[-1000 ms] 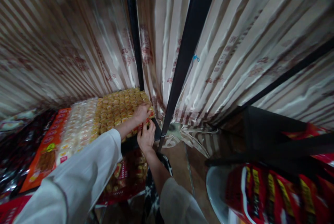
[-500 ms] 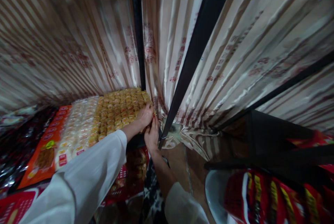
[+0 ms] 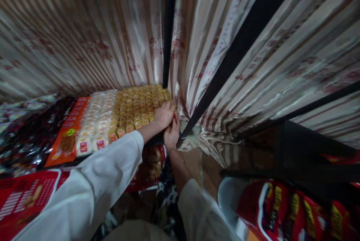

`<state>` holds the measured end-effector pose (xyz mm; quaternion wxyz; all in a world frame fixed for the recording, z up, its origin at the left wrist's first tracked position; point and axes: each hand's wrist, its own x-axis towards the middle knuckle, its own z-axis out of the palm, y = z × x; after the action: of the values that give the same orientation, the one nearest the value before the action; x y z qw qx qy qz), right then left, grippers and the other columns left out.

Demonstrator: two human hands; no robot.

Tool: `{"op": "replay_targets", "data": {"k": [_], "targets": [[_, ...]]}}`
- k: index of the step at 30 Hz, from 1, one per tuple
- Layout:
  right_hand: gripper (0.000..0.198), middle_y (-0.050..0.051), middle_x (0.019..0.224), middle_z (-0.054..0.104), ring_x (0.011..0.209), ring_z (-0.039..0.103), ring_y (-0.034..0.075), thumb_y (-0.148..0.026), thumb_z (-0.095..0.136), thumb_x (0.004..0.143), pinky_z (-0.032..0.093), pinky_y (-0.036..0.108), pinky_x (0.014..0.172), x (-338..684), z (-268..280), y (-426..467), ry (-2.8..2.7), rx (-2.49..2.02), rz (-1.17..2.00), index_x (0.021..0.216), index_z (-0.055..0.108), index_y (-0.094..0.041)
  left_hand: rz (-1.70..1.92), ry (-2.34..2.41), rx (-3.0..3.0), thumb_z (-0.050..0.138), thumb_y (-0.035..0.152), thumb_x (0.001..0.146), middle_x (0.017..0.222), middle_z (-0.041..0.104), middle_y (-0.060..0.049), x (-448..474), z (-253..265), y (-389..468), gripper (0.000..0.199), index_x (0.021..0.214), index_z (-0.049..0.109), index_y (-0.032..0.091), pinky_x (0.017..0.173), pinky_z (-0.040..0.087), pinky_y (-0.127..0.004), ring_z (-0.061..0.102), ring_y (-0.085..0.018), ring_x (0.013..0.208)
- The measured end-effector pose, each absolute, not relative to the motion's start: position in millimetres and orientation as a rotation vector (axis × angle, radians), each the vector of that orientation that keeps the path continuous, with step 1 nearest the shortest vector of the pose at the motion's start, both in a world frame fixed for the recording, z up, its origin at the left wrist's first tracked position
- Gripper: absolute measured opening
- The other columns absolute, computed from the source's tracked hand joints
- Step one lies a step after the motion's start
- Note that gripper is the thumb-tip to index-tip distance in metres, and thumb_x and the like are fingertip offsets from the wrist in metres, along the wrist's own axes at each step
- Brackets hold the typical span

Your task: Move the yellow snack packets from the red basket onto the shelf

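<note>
Rows of small yellow-wrapped snack packets (image 3: 135, 104) lie tightly packed on a dark-edged shelf. At their right end, my left hand (image 3: 165, 115) rests with its fingers curled over the edge. Just below and to the right, my right hand (image 3: 172, 135) reaches up so that its fingers meet those of the left. Both hands look closed around something small at that corner; a bit of orange shows by the fingertips, but the fingers hide what it is. Left of the yellow packets are white-wrapped packets (image 3: 97, 121) and an orange snack bag (image 3: 67, 132).
A black slanted post (image 3: 225, 61) stands right of my hands, and a thinner upright post (image 3: 169, 27) behind them. Pleated curtains (image 3: 112, 38) hang at the back. Red bags (image 3: 295, 211) are at lower right, dark shiny packages (image 3: 33, 136) at left.
My view has shifted, so the shelf and posts sit further right in the picture. Both hands stay together at the right end of the yellow packets, their fingers changed little.
</note>
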<state>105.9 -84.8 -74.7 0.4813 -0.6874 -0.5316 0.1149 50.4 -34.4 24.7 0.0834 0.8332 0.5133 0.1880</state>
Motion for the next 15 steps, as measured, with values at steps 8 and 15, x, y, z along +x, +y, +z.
{"op": "replay_targets", "data": {"k": [8,15], "targets": [[0.037,0.014,0.116,0.056,0.109,0.052,0.019,-0.025,0.035,0.088,0.043,0.033,0.092,95.4,-65.5,-137.4,-1.356,-1.444,0.401,0.118,0.052,-0.012,0.599,1.221,2.422,0.037,0.016,0.087,0.107,0.058,-0.007,-28.2,-14.4,-150.1,0.031,0.109,0.058,0.020,0.088,0.045,-0.028,0.054,-0.017,0.100],[0.031,0.004,0.088,0.070,0.082,0.064,0.016,-0.024,0.036,0.089,0.048,0.027,0.078,44.9,-119.3,-197.0,-1.809,-1.650,0.843,0.097,0.065,-0.019,0.495,1.682,1.706,0.043,0.006,0.079,0.100,0.063,-0.007,-79.3,-109.9,-231.1,0.026,0.093,0.061,0.018,0.087,0.046,-0.031,0.059,-0.017,0.095]]}}
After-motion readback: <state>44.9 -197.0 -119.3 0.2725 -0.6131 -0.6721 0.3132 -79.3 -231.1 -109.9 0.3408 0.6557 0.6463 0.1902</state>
